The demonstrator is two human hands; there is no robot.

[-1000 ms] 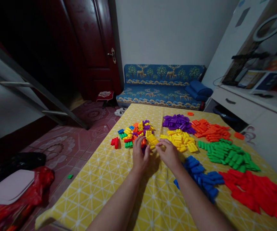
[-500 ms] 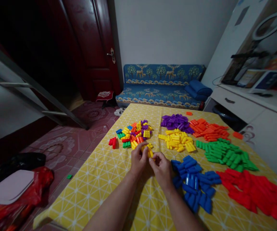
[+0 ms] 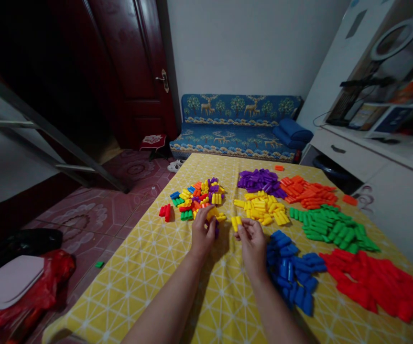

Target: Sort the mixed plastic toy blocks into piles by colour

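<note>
Between the thumb and fingers of my right hand (image 3: 254,241) is a yellow ribbed plastic building block (image 3: 236,223), raised above the cloth. My left hand (image 3: 202,234) curls closed around more yellow blocks (image 3: 213,214), partly hidden by the fingers; a bit of purple shows beneath them. Just beyond my left hand lies a mixed-colour heap of blocks (image 3: 195,197). Ahead of my right hand spreads a pile of yellow blocks (image 3: 264,209), and a blue pile (image 3: 288,272) lies right beside its wrist.
Purple (image 3: 260,181), orange (image 3: 309,192), green (image 3: 335,229) and red piles (image 3: 378,284) lie on the right of the yellow tablecloth (image 3: 149,291). Behind the table stands a blue patterned sofa (image 3: 224,136). One green block (image 3: 99,264) is on the floor at left.
My hands were together on yellow pieces; now they are apart. The right hand has drawn away to the right with a yellow block, while the left stays near the mixed heap.
</note>
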